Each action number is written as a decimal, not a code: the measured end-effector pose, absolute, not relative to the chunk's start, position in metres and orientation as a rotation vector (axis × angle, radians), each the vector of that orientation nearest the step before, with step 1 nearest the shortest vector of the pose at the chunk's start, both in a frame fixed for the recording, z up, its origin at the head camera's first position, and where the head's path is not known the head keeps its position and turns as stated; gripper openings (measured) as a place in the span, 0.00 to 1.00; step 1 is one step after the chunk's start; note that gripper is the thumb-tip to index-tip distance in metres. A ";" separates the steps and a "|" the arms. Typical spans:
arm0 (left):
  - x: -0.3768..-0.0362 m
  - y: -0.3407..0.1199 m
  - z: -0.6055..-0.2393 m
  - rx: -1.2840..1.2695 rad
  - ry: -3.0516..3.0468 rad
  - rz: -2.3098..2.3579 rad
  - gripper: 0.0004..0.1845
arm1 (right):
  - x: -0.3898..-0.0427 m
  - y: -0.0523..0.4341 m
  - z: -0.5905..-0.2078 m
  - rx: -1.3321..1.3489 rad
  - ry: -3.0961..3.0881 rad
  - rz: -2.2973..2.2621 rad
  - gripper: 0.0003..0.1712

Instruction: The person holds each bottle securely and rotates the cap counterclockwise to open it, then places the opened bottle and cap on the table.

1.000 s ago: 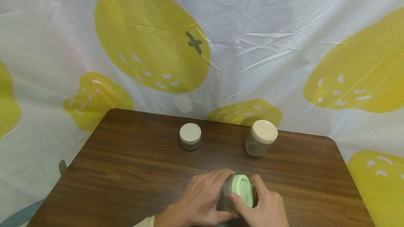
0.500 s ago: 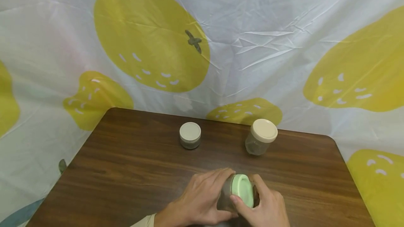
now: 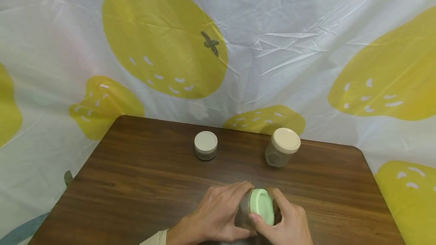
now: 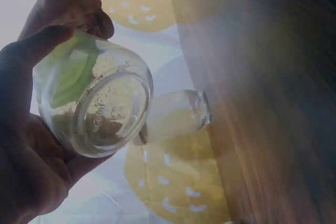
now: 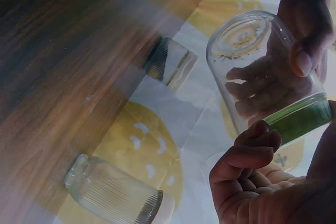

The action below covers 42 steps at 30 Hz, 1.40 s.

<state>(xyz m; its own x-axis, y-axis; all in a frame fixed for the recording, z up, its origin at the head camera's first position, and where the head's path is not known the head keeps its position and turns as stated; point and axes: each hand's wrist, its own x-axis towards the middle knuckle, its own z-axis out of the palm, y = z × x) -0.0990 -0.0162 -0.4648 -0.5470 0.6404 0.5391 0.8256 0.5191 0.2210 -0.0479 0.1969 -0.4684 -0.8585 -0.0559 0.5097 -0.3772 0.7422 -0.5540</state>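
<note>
Head: both grips (image 3: 219, 214) (image 3: 287, 220) hold a green-lidded jar (image 3: 253, 209).

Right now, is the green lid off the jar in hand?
No, the green lid sits on the jar, with the right hand gripping it.

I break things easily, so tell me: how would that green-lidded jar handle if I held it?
The green-lidded jar looks like clear glass, so likely stiff but breakable. It appears empty, so probably fairly light. Its round body could roll if laid sideways.
</note>
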 end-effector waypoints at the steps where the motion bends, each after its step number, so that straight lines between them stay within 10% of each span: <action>1: -0.100 -0.016 -0.465 -1.213 -2.374 -0.659 0.46 | -0.048 0.198 -0.469 0.346 -2.463 0.932 0.31; 42: -0.103 -0.027 -0.461 -1.302 -2.456 -0.742 0.46 | -0.056 0.211 -0.469 0.722 -2.399 0.918 0.47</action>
<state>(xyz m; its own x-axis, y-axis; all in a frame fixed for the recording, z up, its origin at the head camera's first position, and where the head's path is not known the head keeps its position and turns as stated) -0.1030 -0.0268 -0.4605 -0.5627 0.6916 0.4529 0.8267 0.4670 0.3139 -0.0555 0.2112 -0.4687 -0.7515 -0.3028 0.5861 -0.6167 0.6378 -0.4613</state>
